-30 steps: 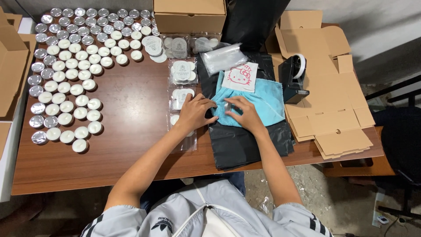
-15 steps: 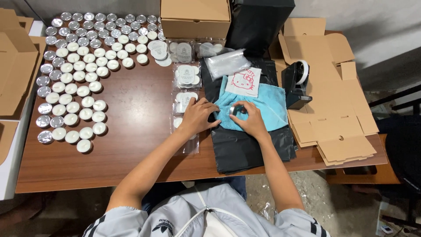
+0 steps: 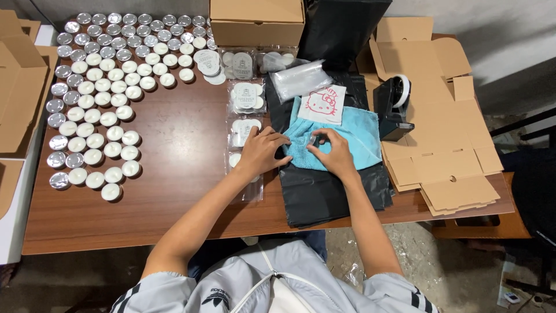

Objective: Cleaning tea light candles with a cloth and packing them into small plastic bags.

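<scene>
Right now a small silvery candle cup [image 3: 313, 141] sits on the blue cloth [image 3: 353, 139] atop the tabletop [image 3: 174, 174], pinched in the right hand [image 3: 331, 155] fingers, while the left hand [image 3: 260, 152] presses flat, fingers spread, on the cloth's edge.

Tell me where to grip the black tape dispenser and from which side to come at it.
Grip the black tape dispenser across its narrow body, below the white tape roll, coming from above. It stands upright on flat cardboard sheets with both long flanks free. The right hand is nearer, though it now holds a small candle cup.
</scene>
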